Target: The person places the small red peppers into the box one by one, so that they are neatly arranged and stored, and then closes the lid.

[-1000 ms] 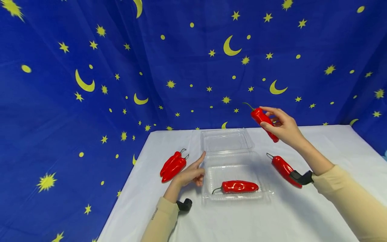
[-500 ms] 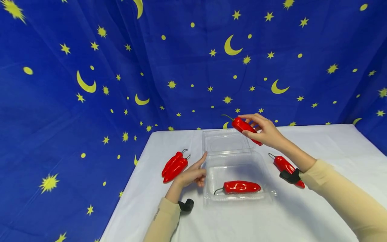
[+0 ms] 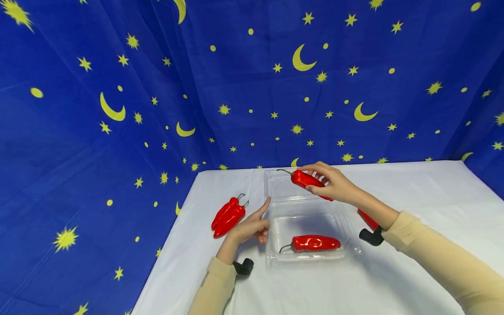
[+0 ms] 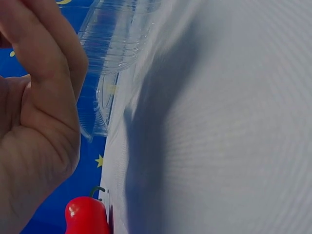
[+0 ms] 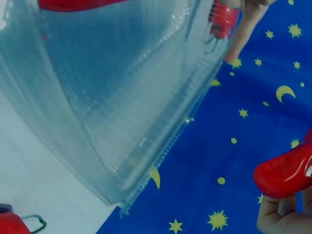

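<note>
My right hand (image 3: pixel 334 186) holds a red pepper (image 3: pixel 309 180) between thumb and fingers, above the lid half of a clear plastic clamshell container (image 3: pixel 293 225). Its thin green stem points left. In the right wrist view, the held pepper (image 5: pixel 285 170) is partly cut off. One red pepper (image 3: pixel 316 243) lies in the container's near part, stem to the left. At the container's left edge is my left hand (image 3: pixel 249 228), index finger straight along the side and the other fingers bent. Whether it presses the rim, I cannot tell.
Two red peppers (image 3: pixel 229 221) lie side by side on the white tablecloth (image 3: pixel 299 288), left of the container. Another red pepper (image 3: pixel 368 219) is to the right, mostly hidden by my right forearm and wrist camera (image 3: pixel 371 236). A blue star-patterned curtain (image 3: pixel 244 87) stands behind.
My right hand has carried its pepper leftward and down, from the right of the container to over its lid. The left hand stays by the container's left edge.
</note>
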A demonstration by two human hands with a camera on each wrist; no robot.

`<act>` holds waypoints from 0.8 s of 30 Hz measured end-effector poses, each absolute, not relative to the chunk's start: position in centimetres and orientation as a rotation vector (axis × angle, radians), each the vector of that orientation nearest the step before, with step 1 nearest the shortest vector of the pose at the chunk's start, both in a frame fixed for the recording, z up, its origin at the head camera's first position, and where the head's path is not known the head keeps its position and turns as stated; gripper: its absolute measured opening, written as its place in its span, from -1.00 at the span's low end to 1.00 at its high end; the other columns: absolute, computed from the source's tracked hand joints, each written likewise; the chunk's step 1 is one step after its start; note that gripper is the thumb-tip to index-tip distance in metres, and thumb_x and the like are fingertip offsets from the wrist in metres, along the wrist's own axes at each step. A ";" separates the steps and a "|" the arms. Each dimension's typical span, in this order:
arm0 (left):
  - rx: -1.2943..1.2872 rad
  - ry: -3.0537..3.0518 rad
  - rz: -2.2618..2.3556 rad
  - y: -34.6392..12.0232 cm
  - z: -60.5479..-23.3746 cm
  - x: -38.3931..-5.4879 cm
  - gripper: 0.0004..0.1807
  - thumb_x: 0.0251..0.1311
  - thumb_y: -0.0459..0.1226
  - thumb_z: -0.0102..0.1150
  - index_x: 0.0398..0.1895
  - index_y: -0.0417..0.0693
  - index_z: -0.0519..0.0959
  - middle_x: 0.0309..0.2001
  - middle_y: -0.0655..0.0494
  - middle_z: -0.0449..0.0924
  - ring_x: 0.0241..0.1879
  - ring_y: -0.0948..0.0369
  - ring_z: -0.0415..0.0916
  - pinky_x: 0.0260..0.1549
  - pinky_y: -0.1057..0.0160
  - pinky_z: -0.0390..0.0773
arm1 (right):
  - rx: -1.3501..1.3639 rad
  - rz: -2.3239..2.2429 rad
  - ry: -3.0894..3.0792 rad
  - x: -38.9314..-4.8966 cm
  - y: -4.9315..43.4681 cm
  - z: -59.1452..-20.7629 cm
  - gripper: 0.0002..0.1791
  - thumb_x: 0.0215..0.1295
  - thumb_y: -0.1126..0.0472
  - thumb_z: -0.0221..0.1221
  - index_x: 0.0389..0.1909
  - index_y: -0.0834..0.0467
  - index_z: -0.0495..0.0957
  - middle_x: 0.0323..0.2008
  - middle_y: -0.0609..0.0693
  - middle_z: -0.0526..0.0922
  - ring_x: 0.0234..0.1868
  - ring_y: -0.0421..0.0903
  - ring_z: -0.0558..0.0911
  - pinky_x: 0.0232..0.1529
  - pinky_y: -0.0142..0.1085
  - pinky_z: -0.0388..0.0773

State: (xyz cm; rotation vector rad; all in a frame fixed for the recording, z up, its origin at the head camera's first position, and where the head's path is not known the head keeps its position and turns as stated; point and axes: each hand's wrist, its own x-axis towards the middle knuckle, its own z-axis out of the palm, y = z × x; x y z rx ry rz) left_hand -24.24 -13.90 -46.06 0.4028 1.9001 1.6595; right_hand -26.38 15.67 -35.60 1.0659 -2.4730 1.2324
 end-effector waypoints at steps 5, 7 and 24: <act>0.401 1.907 1.650 -13.9 -46.0 -24.1 -0.06 0.10 -0.39 -0.11 0.51 0.27 -0.27 -0.69 0.04 0.34 -0.72 0.23 0.41 -0.67 0.29 0.55 | 1.151 1.209 -2.453 -25.4 14.9 -36.2 -0.49 0.06 0.35 0.28 0.11 0.19 0.50 -0.17 0.06 0.50 -0.26 -0.04 0.50 -0.37 -0.27 0.58; 0.400 1.907 1.651 -13.9 -46.0 -24.1 -0.06 0.10 -0.39 -0.10 0.51 0.26 -0.27 -0.69 0.04 0.34 -0.73 0.23 0.41 -0.67 0.29 0.55 | 1.188 1.198 -2.456 -25.2 14.8 -36.8 -0.49 0.05 0.33 0.29 0.11 0.17 0.50 -0.16 0.04 0.51 -0.24 -0.04 0.49 -0.37 -0.27 0.58; 0.396 1.899 1.669 -13.8 -45.9 -24.1 -0.06 0.09 -0.40 -0.11 0.51 0.30 -0.25 -0.69 0.05 0.32 -0.74 0.23 0.39 -0.68 0.30 0.55 | 1.323 1.121 -2.606 -25.5 15.0 -40.5 -0.49 0.06 0.27 0.29 0.11 0.07 0.51 -0.12 -0.04 0.52 -0.16 -0.08 0.51 -0.21 -0.30 0.58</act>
